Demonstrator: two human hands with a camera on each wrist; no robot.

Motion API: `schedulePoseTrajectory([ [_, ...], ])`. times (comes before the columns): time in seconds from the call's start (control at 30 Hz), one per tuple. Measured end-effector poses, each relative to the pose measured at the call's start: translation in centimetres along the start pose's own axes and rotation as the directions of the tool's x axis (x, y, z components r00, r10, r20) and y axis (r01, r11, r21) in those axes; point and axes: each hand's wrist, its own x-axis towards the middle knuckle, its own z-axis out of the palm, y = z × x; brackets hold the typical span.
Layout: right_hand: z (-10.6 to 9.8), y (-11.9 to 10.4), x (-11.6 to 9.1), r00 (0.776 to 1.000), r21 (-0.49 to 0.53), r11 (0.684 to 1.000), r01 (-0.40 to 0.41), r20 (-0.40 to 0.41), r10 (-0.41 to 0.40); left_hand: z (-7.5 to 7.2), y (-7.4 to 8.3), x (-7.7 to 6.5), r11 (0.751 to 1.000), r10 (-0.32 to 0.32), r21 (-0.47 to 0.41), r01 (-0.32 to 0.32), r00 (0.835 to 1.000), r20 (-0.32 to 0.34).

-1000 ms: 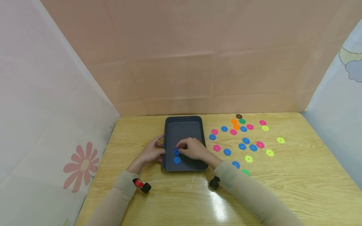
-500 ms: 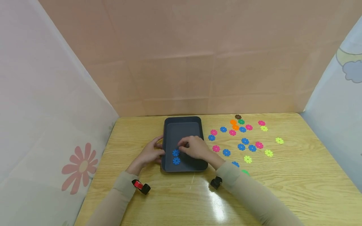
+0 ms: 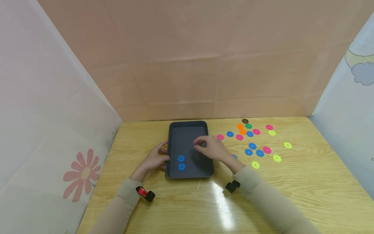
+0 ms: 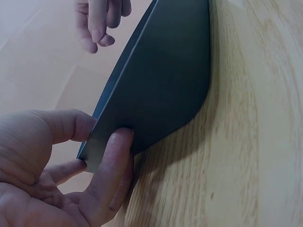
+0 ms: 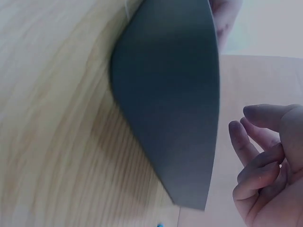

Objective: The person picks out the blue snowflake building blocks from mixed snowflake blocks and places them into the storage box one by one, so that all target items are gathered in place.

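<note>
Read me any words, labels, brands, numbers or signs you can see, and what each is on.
None readable in any view.
The tray and table show no lettering.
Any print on the flower-shaped discs or the red wrist patch is too small to read.

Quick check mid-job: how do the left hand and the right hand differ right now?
The left hand grips the tray at its left edge; the right hand hovers over the tray, not touching it. The left hand's fingers press against the tray's wall, while the right hand's thumb and fingers curve with an empty gap between them. Both hands are bare and come out of beige sleeves.
</note>
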Motion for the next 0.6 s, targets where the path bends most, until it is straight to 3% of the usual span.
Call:
schedulePoseTrajectory([
  [0.3,-2.5,2.3,-0.8,0.996,0.027,0.997,-0.070,-0.053,0.071,0.0,-0.1,-0.1,1.000,-0.004,-0.002,0.004,1.000,-0.009],
  [0.6,-3.5,5.4,-1.1,0.987,0.014,0.992,-0.129,-0.098,0.129,0.0,0.0,-0.1,1.000,-0.001,-0.003,0.001,1.000,-0.003],
])
